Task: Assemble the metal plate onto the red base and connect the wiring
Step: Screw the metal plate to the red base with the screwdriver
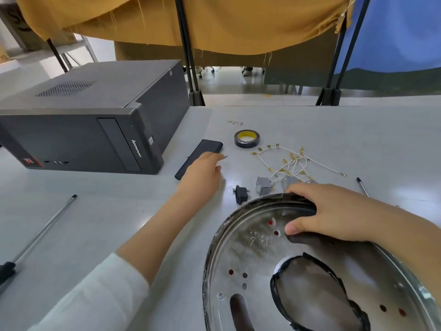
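A round metal plate (253, 256) with a tape-edged centre hole lies at the lower right; red shows through its small holes, so the red base sits hidden beneath it. My right hand (334, 216) grips the plate's far rim, thumb on top. My left hand (202, 173) rests on a flat black bar-shaped device (210, 145), its fingers curled over the device's near part. White wires with brass terminals (296, 163) lie tangled beyond the plate. Grey switch parts (263, 186) and a black plug socket (241, 194) sit between both hands.
A dark computer tower (78, 130) lies on its side at the left. A roll of black tape (246, 139) stands behind the wires. A long screwdriver (40, 231) lies at the left edge, another tool tip (362, 186) at the right. Stand legs rise behind the table.
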